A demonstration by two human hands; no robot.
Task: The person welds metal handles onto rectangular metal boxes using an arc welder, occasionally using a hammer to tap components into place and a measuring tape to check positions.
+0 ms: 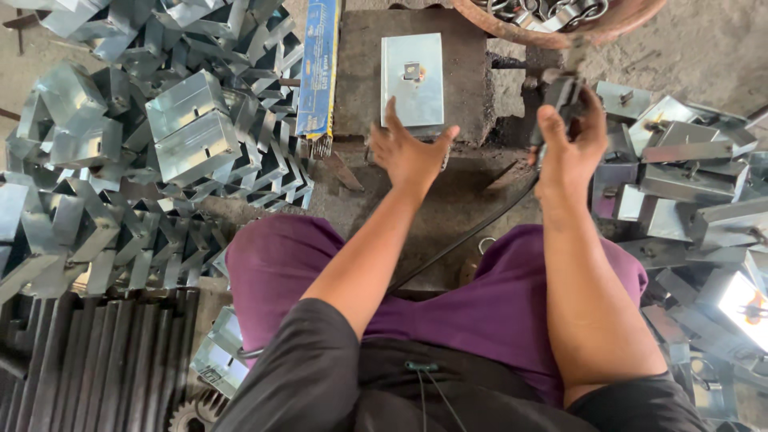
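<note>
A flat rectangular plate (413, 78) of shiny galvanised sheet metal, with a small fitting at its centre, lies on a dark, rough, worn block surface (360, 72). The left hand (408, 152) rests at the plate's near edge, fingers spread open, fingertips touching its lower rim. To the right of the plate, the right hand (570, 144) has its fingers wrapped tightly around a dark power tool (560, 94) trailing a black cable (472, 236). Left of the plate lies a long blue box (320, 64), and beyond it a heap of folded, angular metal boxes (136, 136). More such boxes (696, 184) are piled right of the plate. Beyond it sits a rusty round basin (560, 16) on a dusty concrete floor (704, 48).
</note>
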